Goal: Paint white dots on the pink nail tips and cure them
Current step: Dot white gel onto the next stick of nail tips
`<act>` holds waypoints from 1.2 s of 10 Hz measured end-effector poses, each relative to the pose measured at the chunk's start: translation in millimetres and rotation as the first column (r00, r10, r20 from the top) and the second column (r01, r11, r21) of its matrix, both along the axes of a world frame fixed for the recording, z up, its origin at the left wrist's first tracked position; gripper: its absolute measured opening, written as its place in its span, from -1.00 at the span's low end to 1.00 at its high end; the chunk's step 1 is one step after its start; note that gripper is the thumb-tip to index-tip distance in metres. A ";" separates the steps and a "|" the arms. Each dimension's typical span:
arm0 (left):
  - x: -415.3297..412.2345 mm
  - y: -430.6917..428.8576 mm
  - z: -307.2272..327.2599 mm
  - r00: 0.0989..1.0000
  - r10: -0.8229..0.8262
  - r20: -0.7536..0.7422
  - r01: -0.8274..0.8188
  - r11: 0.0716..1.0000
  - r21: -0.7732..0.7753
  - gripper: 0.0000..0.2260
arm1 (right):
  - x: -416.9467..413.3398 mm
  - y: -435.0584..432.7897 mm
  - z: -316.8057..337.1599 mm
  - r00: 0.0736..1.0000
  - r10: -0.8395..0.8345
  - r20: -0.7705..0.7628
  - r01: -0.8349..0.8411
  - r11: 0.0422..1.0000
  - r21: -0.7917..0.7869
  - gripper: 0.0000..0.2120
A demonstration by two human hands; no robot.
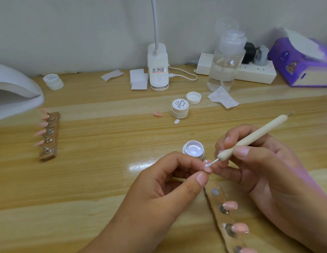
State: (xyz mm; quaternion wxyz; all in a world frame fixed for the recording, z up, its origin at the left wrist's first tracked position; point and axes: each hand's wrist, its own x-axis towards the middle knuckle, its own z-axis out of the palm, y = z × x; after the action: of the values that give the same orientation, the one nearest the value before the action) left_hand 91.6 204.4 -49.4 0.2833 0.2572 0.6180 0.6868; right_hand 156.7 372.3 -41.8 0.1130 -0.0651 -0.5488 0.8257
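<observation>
Three pink nail tips [230, 205] sit on the nearest wooden strip [216, 204]. Just beyond, the left hand [159, 187] pinches another pink tip [207, 166]; the right hand [268, 170] grips a dotting tool [254, 138], its metal point touching that tip. An open gel pot [193, 150] stands behind. Farther back, a closed jar [180, 109] reads "Painted"; a curing lamp [11, 92] sits far left.

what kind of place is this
Probably a nail-art workstation, maybe at home: a curing lamp on the wooden desk, pink nail tips on a wooden holder, an open gel pot, and a dotting tool in the right hand, touching a tip the left hand pinches.
</observation>
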 end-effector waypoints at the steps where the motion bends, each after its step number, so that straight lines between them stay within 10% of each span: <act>1: -0.1 -0.3 -0.2 1.000 -0.001 0.000 0.001 1.000 -0.003 -0.83 | 0.5 -0.1 -0.2 1.000 -0.002 0.001 0.002 1.000 0.000 -0.91; 4: -0.8 -0.9 -0.6 1.000 -0.011 -0.016 0.011 1.000 -0.004 -0.85 | -5.8 8.7 0.4 0.992 -0.097 -0.084 0.098 0.995 0.008 -0.94; 7: -0.4 -1.1 -1.3 0.999 -0.022 -0.034 0.022 1.000 -0.003 -0.86 | -5.0 8.2 -6.0 0.989 -0.101 -0.110 0.150 0.694 0.705 -0.86; 12: 0.2 -1.5 -0.6 0.997 -0.040 -0.064 0.038 0.999 -0.025 -0.86 | -14.6 6.7 -4.5 0.977 -0.044 -0.208 0.191 0.607 0.771 -0.87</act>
State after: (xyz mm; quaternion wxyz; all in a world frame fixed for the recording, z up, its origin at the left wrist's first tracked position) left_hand 91.8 203.0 -50.0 0.2796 0.2879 0.6298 0.6650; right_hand 142.1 379.0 -46.4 0.2300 0.0245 -0.8379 0.4944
